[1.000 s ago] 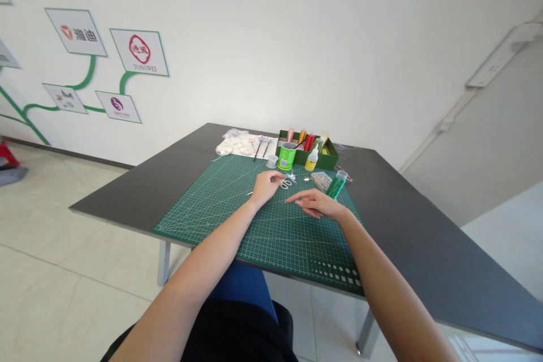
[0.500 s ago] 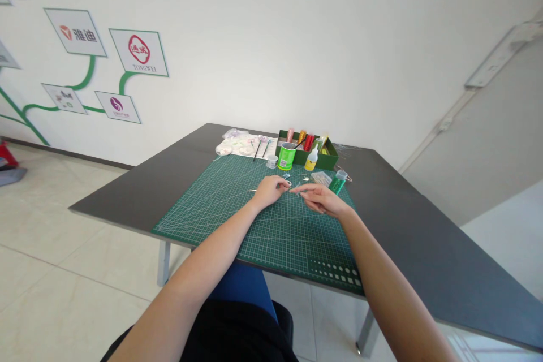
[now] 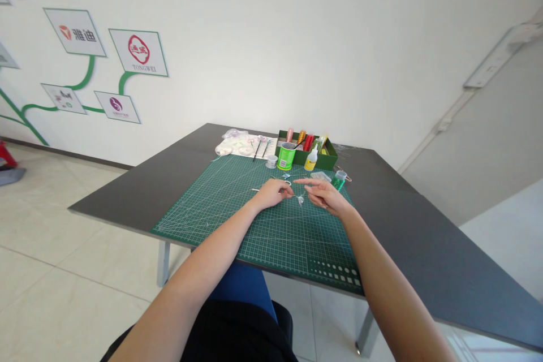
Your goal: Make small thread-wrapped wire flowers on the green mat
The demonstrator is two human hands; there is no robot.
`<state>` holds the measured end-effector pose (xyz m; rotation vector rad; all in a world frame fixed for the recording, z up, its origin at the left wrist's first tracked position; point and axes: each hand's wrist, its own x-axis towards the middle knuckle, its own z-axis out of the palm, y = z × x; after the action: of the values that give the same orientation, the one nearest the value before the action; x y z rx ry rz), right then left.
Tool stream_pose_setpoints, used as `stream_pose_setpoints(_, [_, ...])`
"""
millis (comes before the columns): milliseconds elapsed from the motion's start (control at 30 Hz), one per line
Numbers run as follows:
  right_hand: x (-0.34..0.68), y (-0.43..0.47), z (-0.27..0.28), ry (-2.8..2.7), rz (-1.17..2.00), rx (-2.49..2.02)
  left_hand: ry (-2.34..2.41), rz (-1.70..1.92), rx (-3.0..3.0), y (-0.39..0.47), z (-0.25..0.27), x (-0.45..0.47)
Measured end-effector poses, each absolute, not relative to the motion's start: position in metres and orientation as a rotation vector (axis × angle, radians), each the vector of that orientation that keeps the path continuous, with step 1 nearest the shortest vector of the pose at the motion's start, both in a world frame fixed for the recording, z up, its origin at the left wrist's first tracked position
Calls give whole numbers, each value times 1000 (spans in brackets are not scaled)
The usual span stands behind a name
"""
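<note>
My left hand (image 3: 274, 193) rests low over the green cutting mat (image 3: 271, 235), its thumb and fingers pinched on a thin wire stem. At the stem's right end is a small pale flower-like piece (image 3: 300, 200), hanging just above or touching the mat; I cannot tell which. Close by on the right is my right hand (image 3: 324, 195), index finger stretched out to the left and thumb apart from it. Nothing shows in its grasp. A second small bluish piece (image 3: 286, 176) and a white ring (image 3: 288, 182) lie just beyond my left hand.
Behind my hands stand a green can (image 3: 286, 156), a small clear cup (image 3: 272, 162) and a glue bottle (image 3: 311, 159). A dark green box (image 3: 326, 162) holds several coloured tubes. A green glitter tube (image 3: 339, 181) is right of my right hand. White paper (image 3: 244, 147) with brushes lies back left.
The pale flower-like piece now shows between my hands, on the stem in my left fingers. My right index finger has lifted slightly away from the left fingertips.
</note>
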<state>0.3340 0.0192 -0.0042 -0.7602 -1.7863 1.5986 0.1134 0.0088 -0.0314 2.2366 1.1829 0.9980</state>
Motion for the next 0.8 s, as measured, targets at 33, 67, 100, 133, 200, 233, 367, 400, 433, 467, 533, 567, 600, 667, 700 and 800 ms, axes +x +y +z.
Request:
stream_pose_setpoints(33, [334,20,-4,-1780,1595,-771,1170,996,2238,9,-32,113])
stream_pose_setpoints(67, [335,20,-4,-1775,1593,-781,1159,992,2240,9,-32,113])
stream_pose_setpoints(100, [335,21,-4,-1767,1591,-789,1150,988,2242,9,-32,114])
stream_pose_setpoints(133, [336,22,-4,-1758,1593,-794,1144,982,2245,9,-32,114])
stream_pose_setpoints(200, [336,23,-5,-1742,1600,-801,1134,968,2253,9,-32,114])
stream_pose_setpoints(233, [336,24,-5,-1735,1604,-805,1131,961,2257,9,-32,114])
stream_pose_setpoints(367, [337,25,-7,-1711,1609,-832,1108,926,2267,8,-29,114])
stream_pose_setpoints(400, [337,26,-7,-1705,1611,-834,1101,921,2268,8,-29,114])
stream_pose_setpoints(433, [337,26,-8,-1699,1614,-835,1097,917,2269,7,-28,114])
stream_pose_setpoints(467, [337,27,-8,-1694,1618,-834,1094,915,2269,7,-27,114])
stream_pose_setpoints(533, [337,28,-10,-1687,1626,-835,1092,916,2265,6,-26,114])
stream_pose_setpoints(567, [337,29,-10,-1684,1629,-837,1091,915,2264,6,-26,114])
stream_pose_setpoints(600, [337,29,-11,-1683,1630,-841,1088,916,2264,6,-25,115])
stream_pose_setpoints(667, [338,30,-11,-1683,1631,-848,1078,918,2266,5,-25,115])
stream_pose_setpoints(700, [338,30,-11,-1684,1630,-852,1071,918,2266,6,-25,115])
stream_pose_setpoints(800, [337,30,-11,-1689,1625,-864,1040,933,2243,6,-25,115])
